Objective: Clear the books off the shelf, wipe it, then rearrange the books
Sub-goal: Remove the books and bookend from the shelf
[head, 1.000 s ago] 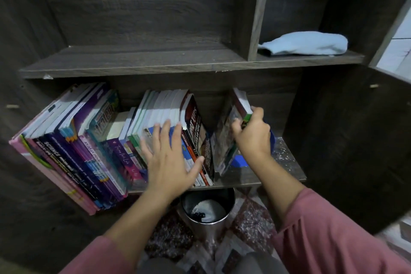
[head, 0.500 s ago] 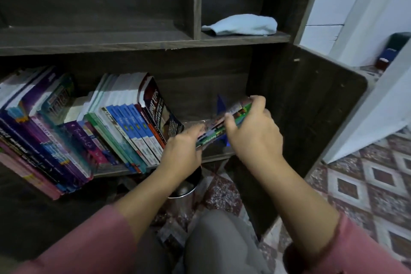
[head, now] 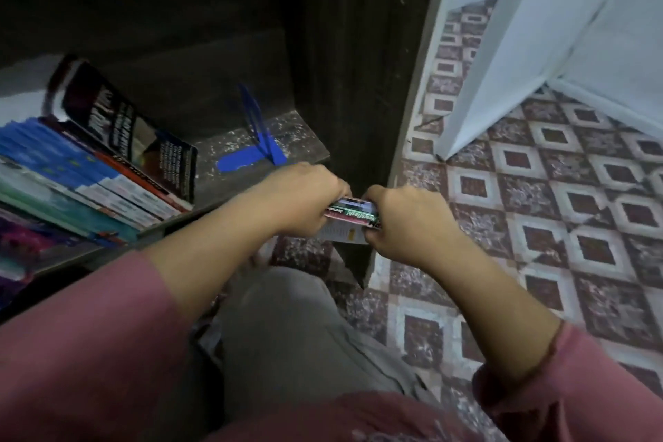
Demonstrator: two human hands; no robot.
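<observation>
The right end of the shelf board [head: 294, 134] lies bare but for a blue bookend [head: 256, 133] standing upright in the middle of it. To the left, leaning books [head: 107, 154] fill the board; the dark side panel [head: 362, 75] walls off the right — beyond it, open patterned floor [head: 538, 208].

- Shelf board [head: 287, 133]: dark wood grain, matt, speckled with pale flecks.
- Leaning book [head: 122, 126], left of frame: glossy paper cover.
- Floor tiles [head: 538, 190], right: patterned, rough-looking.
- Sleeve [head: 82, 352], lower left: matt cloth.

Books [head: 89, 172] lean at the shelf's [head: 308, 151] left end, a bookend [head: 256, 140] stands to their right, the floor [head: 538, 226] lies further right.
</observation>
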